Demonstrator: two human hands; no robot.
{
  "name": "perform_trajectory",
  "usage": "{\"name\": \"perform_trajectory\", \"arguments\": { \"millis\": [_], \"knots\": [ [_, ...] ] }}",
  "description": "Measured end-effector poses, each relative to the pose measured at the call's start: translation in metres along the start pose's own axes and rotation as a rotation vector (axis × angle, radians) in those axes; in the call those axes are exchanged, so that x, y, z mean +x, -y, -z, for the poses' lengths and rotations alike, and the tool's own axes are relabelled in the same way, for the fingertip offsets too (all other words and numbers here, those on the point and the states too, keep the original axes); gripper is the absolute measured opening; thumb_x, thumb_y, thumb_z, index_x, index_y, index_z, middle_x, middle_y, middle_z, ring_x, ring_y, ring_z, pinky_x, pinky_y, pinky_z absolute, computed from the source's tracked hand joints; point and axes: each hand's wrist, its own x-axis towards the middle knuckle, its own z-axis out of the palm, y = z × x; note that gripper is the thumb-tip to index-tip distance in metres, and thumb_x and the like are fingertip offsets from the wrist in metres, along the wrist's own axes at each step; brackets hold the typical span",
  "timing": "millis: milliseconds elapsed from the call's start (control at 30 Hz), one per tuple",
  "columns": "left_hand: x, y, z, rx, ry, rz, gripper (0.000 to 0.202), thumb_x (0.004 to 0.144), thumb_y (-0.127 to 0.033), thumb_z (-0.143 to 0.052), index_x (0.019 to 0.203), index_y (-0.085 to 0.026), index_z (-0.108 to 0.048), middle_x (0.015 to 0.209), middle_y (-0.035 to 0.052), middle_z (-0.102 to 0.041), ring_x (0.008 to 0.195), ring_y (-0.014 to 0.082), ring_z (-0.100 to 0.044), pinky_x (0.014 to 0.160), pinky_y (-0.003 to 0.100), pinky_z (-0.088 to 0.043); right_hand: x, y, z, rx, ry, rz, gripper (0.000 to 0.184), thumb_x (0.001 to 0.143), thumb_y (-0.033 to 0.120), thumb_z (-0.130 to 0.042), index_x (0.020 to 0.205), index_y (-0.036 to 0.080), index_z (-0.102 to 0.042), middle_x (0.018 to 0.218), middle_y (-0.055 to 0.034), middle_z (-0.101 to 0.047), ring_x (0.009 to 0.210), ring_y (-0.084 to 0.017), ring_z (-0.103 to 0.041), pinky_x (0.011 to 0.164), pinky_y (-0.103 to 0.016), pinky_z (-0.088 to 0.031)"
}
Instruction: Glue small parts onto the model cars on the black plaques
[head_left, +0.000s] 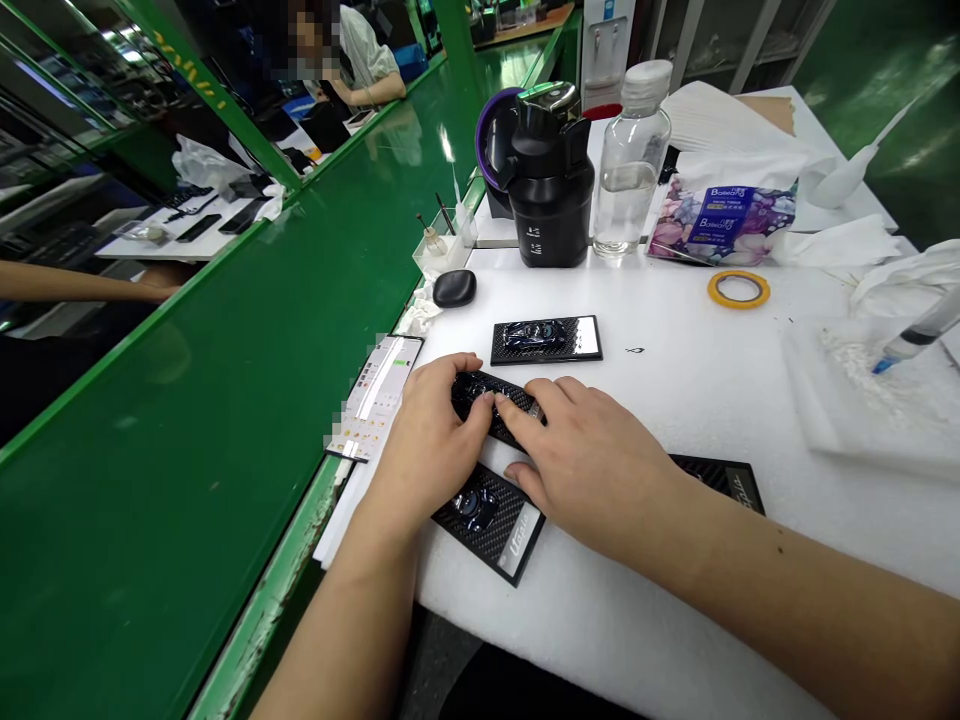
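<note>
Both my hands rest on a black carbon-weave plate [508,404] with a small dark toy car on it, lying on the white padded table [675,400]. My left hand [431,440] has its fingers curled over the plate's left end. My right hand [592,460] presses its fingers on the plate's right part. A second such plate with a car [546,339] lies just beyond. A third plate with a car [489,518] lies under my wrists, nearer to me. A fourth plate [724,478] shows beside my right forearm.
A black jug [551,185], a clear water bottle [628,160], a tissue pack [721,222], a yellow tape roll [738,289], a black oval object [454,288] and a phone [376,395] surround the work spot. A green conveyor [225,380] runs on the left, with other people beyond.
</note>
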Motion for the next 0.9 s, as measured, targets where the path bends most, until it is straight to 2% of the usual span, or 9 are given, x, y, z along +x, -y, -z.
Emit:
{"name": "perform_trajectory", "arguments": {
  "millis": [333,600,900],
  "knots": [
    [-0.0001,0.0002,-0.0006,0.013,0.007,0.010,0.035,0.091,-0.031,-0.054,0.124,-0.020,-0.057,0.130,0.0090,-0.060,0.119,0.0264,-0.056,0.103,0.045,-0.046,-0.0009,0.0030,0.0028,0.016,0.009,-0.022,0.050,0.095,0.031,-0.058,0.142,0.013,-0.053,0.113,-0.0132,-0.058,0.102,-0.029,-0.053,0.088,-0.045,-0.049],
    [-0.0006,0.0004,-0.0008,0.025,0.012,-0.002,0.035,0.092,-0.030,-0.053,0.125,-0.020,-0.056,0.131,0.0073,-0.060,0.123,0.0249,-0.053,0.106,0.043,-0.044,0.0008,0.0035,0.0004,-0.003,0.008,-0.038,0.051,0.095,0.032,-0.058,0.143,0.015,-0.052,0.115,-0.0123,-0.057,0.101,-0.029,-0.052,0.085,-0.044,-0.049],
    [0.0001,-0.0003,-0.0009,0.015,0.020,0.020,0.035,0.091,-0.030,-0.053,0.124,-0.021,-0.057,0.131,0.0068,-0.060,0.122,0.0256,-0.054,0.105,0.043,-0.045,0.0027,0.0009,0.0021,-0.018,0.020,-0.018,0.042,0.097,0.027,-0.053,0.138,0.017,-0.056,0.110,-0.0112,-0.058,0.097,-0.028,-0.054,0.080,-0.043,-0.049]
  ]
}}
